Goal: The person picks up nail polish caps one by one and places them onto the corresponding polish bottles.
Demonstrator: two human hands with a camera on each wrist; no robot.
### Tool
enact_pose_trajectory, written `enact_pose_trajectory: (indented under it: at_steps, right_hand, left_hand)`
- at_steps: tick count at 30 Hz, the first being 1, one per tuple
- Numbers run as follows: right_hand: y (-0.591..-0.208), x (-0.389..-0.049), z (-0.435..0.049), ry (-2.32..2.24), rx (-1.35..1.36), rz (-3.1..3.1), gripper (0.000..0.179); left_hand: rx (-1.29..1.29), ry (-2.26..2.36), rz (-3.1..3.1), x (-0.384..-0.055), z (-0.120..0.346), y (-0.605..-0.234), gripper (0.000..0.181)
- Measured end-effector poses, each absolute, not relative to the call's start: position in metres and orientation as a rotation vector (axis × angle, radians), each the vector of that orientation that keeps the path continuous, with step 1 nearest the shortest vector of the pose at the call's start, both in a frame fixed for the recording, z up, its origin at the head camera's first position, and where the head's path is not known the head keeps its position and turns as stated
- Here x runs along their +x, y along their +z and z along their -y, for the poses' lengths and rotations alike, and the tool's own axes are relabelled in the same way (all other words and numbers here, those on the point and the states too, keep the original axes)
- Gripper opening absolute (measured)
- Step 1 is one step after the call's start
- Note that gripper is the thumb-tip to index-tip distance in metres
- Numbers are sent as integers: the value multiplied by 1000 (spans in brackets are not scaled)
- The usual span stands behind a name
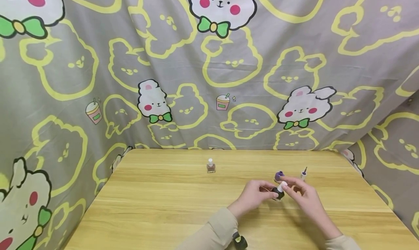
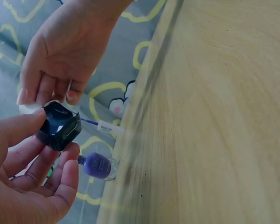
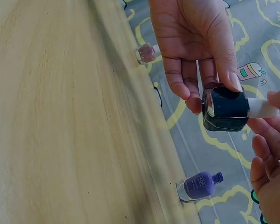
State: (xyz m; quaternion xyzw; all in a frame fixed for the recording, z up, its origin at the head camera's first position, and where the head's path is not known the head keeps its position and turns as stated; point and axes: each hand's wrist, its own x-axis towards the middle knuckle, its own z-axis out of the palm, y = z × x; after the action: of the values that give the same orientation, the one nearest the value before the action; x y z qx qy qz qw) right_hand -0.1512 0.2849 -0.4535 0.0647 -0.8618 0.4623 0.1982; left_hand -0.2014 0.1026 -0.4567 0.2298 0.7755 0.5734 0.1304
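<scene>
While a pink bottle stands off at left on the worktop, the fingers of the left hand pinch the body of a dark bottle, held between both hands toward the worktop's right side; looks like glass, so likely light, stiff, smooth, a bit slippery and breakable, best taken by its flat sides. Its white cap, probably hard plastic and best pinched round its sides, is gripped by the fingers of the right hand, with an uncapped purple bottle just beyond and a brush cap standing brush-end up farther right.
</scene>
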Motion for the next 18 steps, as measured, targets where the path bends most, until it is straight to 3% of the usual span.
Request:
enact_pose_trajectory:
  at_steps: [18]
  right_hand:
    - [-454, -151, -282, 1196, 209, 2346, 13]
  left_hand:
    - [701, 1662, -2268, -203, -102, -459, 23]
